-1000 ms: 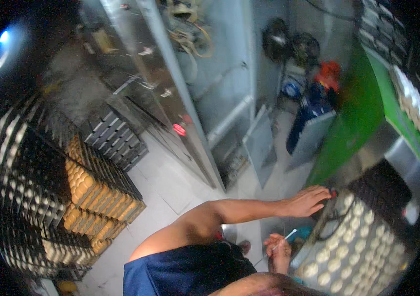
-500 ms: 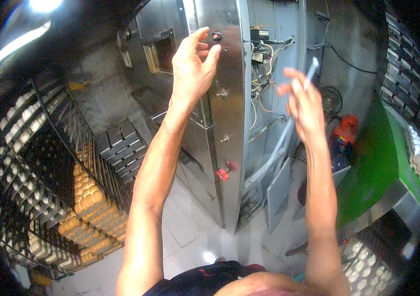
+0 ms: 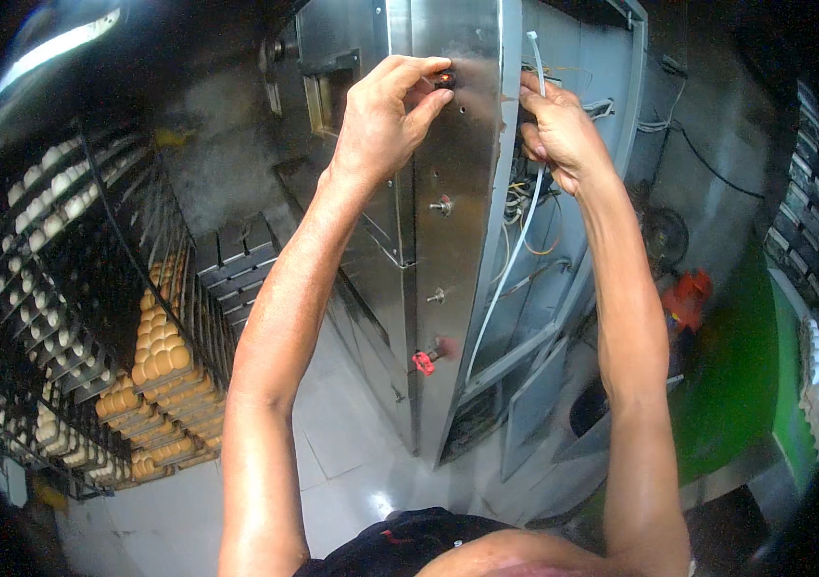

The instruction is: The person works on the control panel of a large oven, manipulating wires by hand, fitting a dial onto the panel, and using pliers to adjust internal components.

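Since the frame half a second earlier, the left hand [image 3: 385, 111] has closed in from just short of the dark switch [image 3: 443, 80] to contact with it, and the right hand [image 3: 560, 130] has moved from in front of the cabinet's side bay [image 3: 582, 62] to the rear of the steel panel [image 3: 457, 240]. The pale strip [image 3: 531, 216] travels with the right hand.

Left hand: thumb and fingertips pinch the switch at the upper front of the panel. Right hand: fingers curl around the strip beside the panel's edge; the fingertips point into the bay at about the switch's height. Whether they touch the back of the switch cannot be told. The strip stands upright with a slight bend, one end above the hand, the other hanging well below it.

Status, as judged from the present arrangement: the switch sits at the panel face, and both hands are in position, one on each side of the panel. Whether the switch is fully fixed is not visible. The strip remains long and unlooped. The bay remains uncovered, with loose wiring [image 3: 517, 216] exposed below the right hand. Lower on the panel, the red valve handle [image 3: 424, 363] stands clear of both hands
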`<action>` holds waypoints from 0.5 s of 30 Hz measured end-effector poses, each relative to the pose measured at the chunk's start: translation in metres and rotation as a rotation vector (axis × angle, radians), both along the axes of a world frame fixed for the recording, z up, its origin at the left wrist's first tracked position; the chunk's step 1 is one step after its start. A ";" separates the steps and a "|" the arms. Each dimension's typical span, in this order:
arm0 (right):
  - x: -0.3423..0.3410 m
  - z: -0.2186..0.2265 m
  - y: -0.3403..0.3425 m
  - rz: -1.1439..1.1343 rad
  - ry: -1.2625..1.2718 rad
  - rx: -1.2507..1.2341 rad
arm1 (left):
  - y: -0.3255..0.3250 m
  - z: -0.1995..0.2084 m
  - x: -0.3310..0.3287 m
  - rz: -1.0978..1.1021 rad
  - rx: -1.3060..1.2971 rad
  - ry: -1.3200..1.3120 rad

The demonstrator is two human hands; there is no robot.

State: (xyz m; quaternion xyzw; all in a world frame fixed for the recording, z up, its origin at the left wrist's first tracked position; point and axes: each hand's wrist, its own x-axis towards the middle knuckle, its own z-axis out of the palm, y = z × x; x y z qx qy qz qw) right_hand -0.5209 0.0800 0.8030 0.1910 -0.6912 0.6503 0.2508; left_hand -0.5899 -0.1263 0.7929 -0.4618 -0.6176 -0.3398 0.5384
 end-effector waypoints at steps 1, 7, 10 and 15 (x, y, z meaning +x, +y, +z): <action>-0.002 -0.001 0.001 0.006 0.010 -0.013 | -0.001 0.001 -0.001 0.003 -0.008 0.009; -0.006 0.003 -0.003 0.023 -0.010 -0.029 | -0.001 0.005 -0.002 0.028 -0.037 0.038; -0.006 0.001 -0.002 0.050 0.007 -0.007 | 0.001 0.004 -0.002 -0.009 -0.012 0.011; -0.002 -0.001 -0.005 0.053 0.003 -0.028 | 0.003 0.001 0.007 -0.092 0.033 -0.114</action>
